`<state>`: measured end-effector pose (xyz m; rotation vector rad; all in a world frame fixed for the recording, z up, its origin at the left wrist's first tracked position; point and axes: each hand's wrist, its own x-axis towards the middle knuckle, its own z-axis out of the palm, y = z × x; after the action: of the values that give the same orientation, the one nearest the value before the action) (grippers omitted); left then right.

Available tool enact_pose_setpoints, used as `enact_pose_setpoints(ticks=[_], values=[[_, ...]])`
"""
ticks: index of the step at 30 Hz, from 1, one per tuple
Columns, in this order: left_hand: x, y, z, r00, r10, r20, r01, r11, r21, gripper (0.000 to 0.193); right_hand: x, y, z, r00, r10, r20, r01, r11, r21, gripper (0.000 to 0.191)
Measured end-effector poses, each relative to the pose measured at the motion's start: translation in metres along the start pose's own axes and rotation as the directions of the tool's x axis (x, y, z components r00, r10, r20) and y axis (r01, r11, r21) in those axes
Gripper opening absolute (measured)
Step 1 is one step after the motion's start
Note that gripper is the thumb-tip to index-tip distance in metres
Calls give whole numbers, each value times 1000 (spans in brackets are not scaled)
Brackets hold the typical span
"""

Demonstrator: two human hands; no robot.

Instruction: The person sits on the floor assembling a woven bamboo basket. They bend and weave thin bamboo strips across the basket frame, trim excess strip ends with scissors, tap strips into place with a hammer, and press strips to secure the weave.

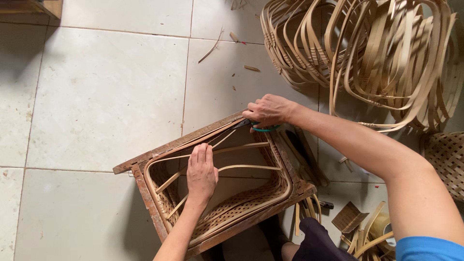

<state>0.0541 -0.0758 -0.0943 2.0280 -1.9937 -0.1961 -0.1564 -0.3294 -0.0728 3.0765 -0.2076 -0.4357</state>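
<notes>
A rusty brown square wooden frame [145, 191] stands on the tiled floor with a woven bamboo basket [241, 203] seated inside it. Loose bamboo strips [241, 145] cross the basket's open top. My left hand [200, 171] rests flat on these strips near the basket's middle, fingers together and pointing away from me. At the frame's far corner my right hand [268, 110] is closed on a tool with a green handle [265, 129], whose dark tip touches the basket's rim.
A big pile of bent bamboo strip hoops [377, 53] lies at the upper right. A woven mat piece [447, 154] sits at the right edge. Bamboo scraps [212, 46] litter the tiles, and more strips and a tape roll [379, 227] lie near my knee.
</notes>
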Motion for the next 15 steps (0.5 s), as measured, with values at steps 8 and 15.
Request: enact_pose_setpoints(ticks=[8, 15], values=[[1, 2, -2, 1000, 5, -10, -5, 1000, 18, 64, -3, 0, 12, 995, -46, -93, 32, 989, -145, 54], [1, 3, -2, 1000, -5, -15, 6, 1000, 3, 64, 8, -7, -5, 992, 17, -129, -21, 999, -28, 66]])
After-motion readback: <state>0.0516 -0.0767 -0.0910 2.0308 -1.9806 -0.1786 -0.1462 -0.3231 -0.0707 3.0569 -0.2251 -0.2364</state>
